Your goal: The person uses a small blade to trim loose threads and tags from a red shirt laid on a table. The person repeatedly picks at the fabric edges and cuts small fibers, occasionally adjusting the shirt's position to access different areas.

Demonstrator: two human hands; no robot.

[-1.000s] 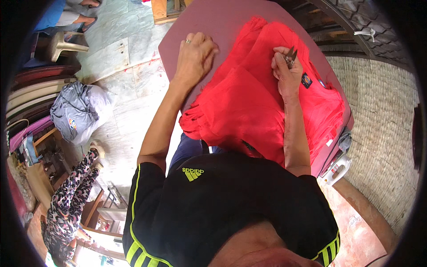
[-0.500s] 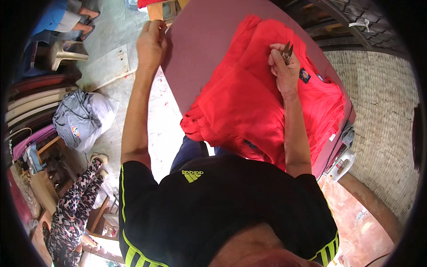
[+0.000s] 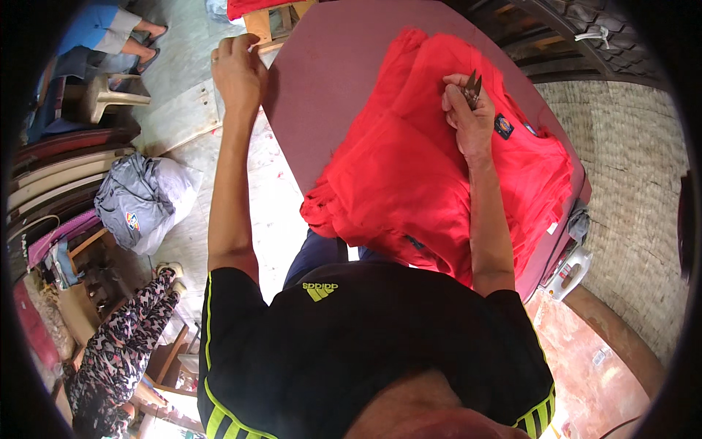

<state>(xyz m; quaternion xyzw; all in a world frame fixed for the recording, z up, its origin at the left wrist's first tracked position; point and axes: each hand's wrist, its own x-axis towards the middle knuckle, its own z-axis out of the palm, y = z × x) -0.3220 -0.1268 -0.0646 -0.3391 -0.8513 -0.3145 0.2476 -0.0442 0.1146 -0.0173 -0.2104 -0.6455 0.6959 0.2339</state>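
Observation:
My right hand (image 3: 474, 126) is closed around a pair of thread snips (image 3: 475, 82), whose two pointed dark blades stick out past the fingers. It rests over a pile of red garments (image 3: 398, 157) that look like shirts, near a dark label at a neckline. Out past the left edge of the maroon table (image 3: 318, 80), my left hand (image 3: 240, 73) is raised with the fingers apart and partly bent. Nothing shows in that hand, though its palm side is hidden.
A white iron-like appliance (image 3: 570, 273) sits at the table's right edge. On the floor at left lies a grey and white bundle (image 3: 139, 201), with a plastic stool (image 3: 113, 96) beyond. One person's patterned trousers (image 3: 121, 351) show lower left; another person's legs (image 3: 139, 40) are at far left.
My left hand has moved a little left, and its fingers have loosened from a near pinch. My right hand keeps the snips in almost the same place over the red cloth.

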